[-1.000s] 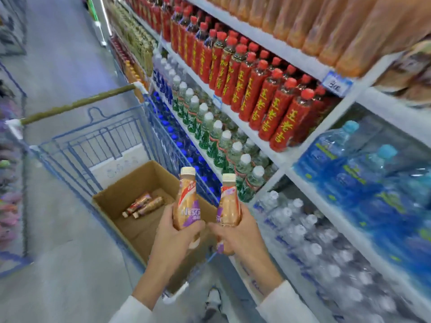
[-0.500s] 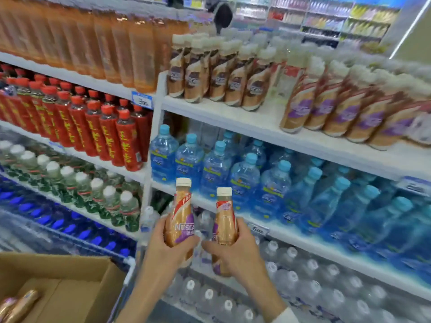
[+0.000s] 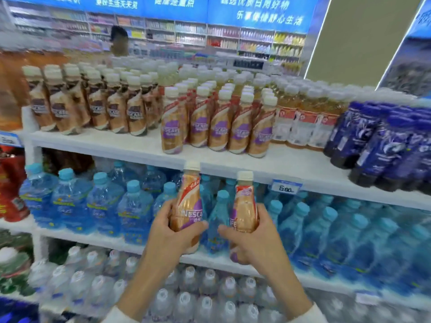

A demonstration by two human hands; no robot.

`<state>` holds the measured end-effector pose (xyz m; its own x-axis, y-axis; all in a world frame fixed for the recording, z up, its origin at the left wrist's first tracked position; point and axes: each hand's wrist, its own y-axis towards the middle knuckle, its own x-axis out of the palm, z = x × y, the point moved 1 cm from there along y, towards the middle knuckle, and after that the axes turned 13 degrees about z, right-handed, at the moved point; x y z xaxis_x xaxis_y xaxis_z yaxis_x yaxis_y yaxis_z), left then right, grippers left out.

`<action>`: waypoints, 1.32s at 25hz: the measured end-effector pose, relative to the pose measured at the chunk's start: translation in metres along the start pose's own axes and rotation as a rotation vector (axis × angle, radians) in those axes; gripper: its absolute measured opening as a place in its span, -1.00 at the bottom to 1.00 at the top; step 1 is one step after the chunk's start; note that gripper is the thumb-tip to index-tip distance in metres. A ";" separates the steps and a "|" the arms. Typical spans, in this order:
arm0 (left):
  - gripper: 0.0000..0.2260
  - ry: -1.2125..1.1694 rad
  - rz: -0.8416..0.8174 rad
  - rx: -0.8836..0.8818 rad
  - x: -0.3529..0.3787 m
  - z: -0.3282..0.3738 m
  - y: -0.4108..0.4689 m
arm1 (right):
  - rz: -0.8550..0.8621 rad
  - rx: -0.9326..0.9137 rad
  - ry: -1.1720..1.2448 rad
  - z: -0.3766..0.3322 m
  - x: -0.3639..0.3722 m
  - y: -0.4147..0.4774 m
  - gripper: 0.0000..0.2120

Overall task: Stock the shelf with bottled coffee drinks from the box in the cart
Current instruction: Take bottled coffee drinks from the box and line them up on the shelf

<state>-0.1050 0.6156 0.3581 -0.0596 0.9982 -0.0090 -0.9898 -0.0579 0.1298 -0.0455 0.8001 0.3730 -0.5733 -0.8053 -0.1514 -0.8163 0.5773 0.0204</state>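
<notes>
My left hand (image 3: 169, 231) grips a gold and purple coffee bottle (image 3: 187, 201) with a cream cap, held upright. My right hand (image 3: 253, 243) grips a second coffee bottle (image 3: 243, 206) of the same kind, also upright. Both bottles are in front of the blue water row, just below the white top shelf (image 3: 130, 148). On that shelf stands a group of matching purple-label coffee bottles (image 3: 218, 122), with brown-label coffee bottles (image 3: 93, 106) to their left. The cart and the box are out of view.
Pale tea bottles (image 3: 303, 117) and dark blue bottles (image 3: 382, 141) fill the top shelf's right side. Blue water bottles (image 3: 98, 201) line the middle shelf, clear water bottles (image 3: 191, 294) the lower one. A price tag (image 3: 286, 186) hangs on the shelf edge. Red bottles (image 3: 9, 190) stand far left.
The view has swung from the cart and box up and right to the coffee shelf. Both hands have carried their bottles along and raised them toward the top shelf.
</notes>
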 end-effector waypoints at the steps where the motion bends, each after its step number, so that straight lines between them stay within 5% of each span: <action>1: -0.56 -0.018 -0.009 0.016 0.013 0.010 0.005 | 0.004 -0.018 -0.001 -0.008 -0.009 0.010 -0.58; 11: -0.48 -0.025 -0.089 0.275 0.099 0.079 0.107 | 0.165 -0.318 0.026 -0.095 -0.019 0.117 -0.52; 24: -0.29 0.012 -0.129 0.272 0.115 0.042 0.153 | 0.355 -0.332 0.021 -0.065 0.000 0.159 -0.30; 28: -0.18 0.088 -0.027 0.317 0.110 0.036 0.147 | 0.506 -0.368 -0.149 -0.056 -0.010 0.150 -0.05; 33: -0.25 0.127 0.129 0.347 0.106 0.037 0.140 | 0.533 -0.375 -0.246 -0.044 -0.007 0.147 -0.19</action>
<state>-0.2454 0.7144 0.4121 -0.2177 0.9719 -0.0900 -0.8720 -0.1523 0.4651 -0.1645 0.8846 0.4208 -0.9061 -0.3451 -0.2447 -0.4226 0.7639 0.4877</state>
